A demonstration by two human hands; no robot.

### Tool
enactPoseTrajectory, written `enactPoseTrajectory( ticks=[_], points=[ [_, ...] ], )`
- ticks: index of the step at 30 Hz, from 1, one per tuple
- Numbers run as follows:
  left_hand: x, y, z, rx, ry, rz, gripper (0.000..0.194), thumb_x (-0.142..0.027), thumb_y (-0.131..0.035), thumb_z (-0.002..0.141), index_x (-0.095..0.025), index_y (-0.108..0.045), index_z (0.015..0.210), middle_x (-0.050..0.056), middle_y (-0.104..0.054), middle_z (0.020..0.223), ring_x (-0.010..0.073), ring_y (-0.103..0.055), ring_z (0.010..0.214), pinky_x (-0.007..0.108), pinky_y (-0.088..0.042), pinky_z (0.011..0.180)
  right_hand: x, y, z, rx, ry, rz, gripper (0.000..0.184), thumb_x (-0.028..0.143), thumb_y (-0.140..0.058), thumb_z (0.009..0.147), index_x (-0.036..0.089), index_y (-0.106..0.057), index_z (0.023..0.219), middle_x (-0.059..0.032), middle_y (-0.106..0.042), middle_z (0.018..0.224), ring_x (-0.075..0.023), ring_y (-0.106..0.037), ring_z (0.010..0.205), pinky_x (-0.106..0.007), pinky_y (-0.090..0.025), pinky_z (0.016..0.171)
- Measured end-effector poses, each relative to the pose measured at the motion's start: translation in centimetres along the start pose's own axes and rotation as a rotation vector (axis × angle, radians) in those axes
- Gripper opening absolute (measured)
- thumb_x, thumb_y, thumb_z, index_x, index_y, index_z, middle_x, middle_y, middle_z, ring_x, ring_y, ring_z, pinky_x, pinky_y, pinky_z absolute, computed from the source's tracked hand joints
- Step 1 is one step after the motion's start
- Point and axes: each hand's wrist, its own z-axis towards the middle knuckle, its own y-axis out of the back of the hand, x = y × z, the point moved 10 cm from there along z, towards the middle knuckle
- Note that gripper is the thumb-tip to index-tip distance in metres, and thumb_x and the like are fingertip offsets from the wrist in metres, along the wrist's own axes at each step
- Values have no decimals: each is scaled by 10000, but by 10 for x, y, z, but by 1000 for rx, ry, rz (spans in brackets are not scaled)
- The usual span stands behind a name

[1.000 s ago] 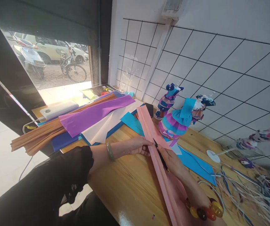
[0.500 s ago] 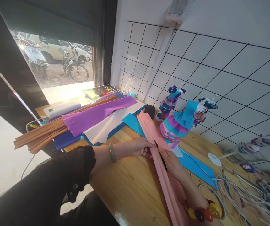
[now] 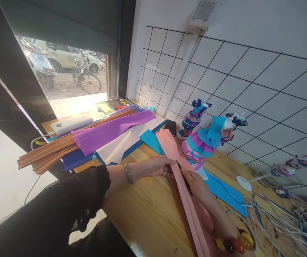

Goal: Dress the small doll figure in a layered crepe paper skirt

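Observation:
A long folded strip of pink crepe paper (image 3: 185, 205) runs from the table's near edge up past both hands. Its left edge is pinched between the thumb and fingers of my left hand (image 3: 162, 166). My right hand (image 3: 197, 185) is closed round black scissors (image 3: 187, 182), which are mostly hidden by the fingers and the paper. The dark blade tip shows at the paper just right of my left fingertips. Close beyond the hands, a turquoise sheet (image 3: 151, 141) lies partly under the pink paper.
Purple paper (image 3: 113, 130), brown pleated paper (image 3: 51, 151) and a white power bank (image 3: 71, 123) lie at the left. Ruffled, decorated bottles (image 3: 200, 144) and a dark phone (image 3: 171, 126) stand near the grid wall. Tangled cords (image 3: 282, 221) spread at the right.
The scissor blades, spread apart before, now look closer together at the paper. Both hands stay in nearly the same place, and the view has shifted slightly.

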Motion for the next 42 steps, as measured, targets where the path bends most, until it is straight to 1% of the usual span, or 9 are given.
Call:
enactPoseTrajectory(
  ticks=[3, 6, 8, 18, 25, 29, 35, 39, 42],
  points=[
    [-5, 9, 4, -43, -32, -8, 138, -225, -672, 766, -106, -612, 801, 68, -673, 756, 143, -651, 660, 322, -539, 699, -3, -3, -2, 26, 24, 11, 470, 562, -419, 829, 184, -681, 728, -48, -693, 753, -216, -596, 696, -300, -469, 663],
    [-7, 16, 7, -81, -61, 0, 96, -158, -677, 745, -102, -617, 794, 67, -675, 745, 152, -657, 668, 322, -550, 695, -7, -5, -3, 25, -9, 13, 477, 563, -408, 835, 185, -642, 665, -31, -640, 623, -199, -555, 610, -296, -455, 596],
    [-6, 18, 8, -94, -65, 3, 90, -144, -672, 744, -93, -624, 800, 73, -678, 748, 154, -658, 668, 320, -554, 692, -7, -5, -3, 17, -17, 16, 481, 565, -404, 835, 182, -638, 662, -30, -627, 609, -195, -542, 605, -295, -450, 591],
    [-4, 22, 9, -95, -49, 17, 113, -167, -696, 725, -89, -632, 779, 63, -671, 706, 147, -652, 635, 295, -560, 650, -1, -10, 10, 34, -32, 54, 528, 637, -381, 825, 176, -595, 686, -36, -652, 723, -198, -554, 727, -286, -432, 719],
    [-3, 21, 8, -91, -45, 42, 119, -173, -696, 721, -85, -627, 761, 72, -660, 692, 149, -641, 621, 301, -558, 636, -4, -13, 12, 24, -94, -4, 541, 636, -356, 824, 179, -583, 644, -52, -650, 683, -200, -539, 668, -295, -411, 632],
    [-6, 13, 6, -39, -68, 49, 97, -152, -672, 727, -88, -637, 792, 63, -666, 734, 142, -647, 644, 286, -556, 637, -6, -13, 14, 27, -94, -13, 555, 644, -347, 826, 178, -573, 625, -56, -645, 665, -204, -538, 661, -304, -414, 636],
    [-10, 9, 1, -56, -65, 36, 90, -143, -678, 722, -100, -614, 769, 36, -650, 677, 123, -631, 586, 265, -542, 599, -4, -11, 14, -3, -79, -37, 586, 636, -342, 827, 149, -652, 731, -106, -700, 842, -237, -579, 769, -322, -430, 703],
    [-9, 10, 1, -58, -55, 34, 69, -138, -663, 737, -101, -608, 756, 31, -645, 653, 125, -633, 586, 254, -532, 584, -5, -10, 14, -18, -88, -50, 589, 637, -353, 825, 146, -666, 733, -116, -708, 838, -256, -596, 787, -337, -436, 724],
    [-9, 8, 1, -20, -54, 28, 80, -144, -670, 733, -99, -615, 770, 33, -650, 665, 127, -635, 598, 252, -529, 588, -5, -10, 14, -20, -93, -47, 596, 649, -359, 822, 152, -672, 721, -117, -716, 841, -270, -611, 795, -349, -442, 727]
  ],
)
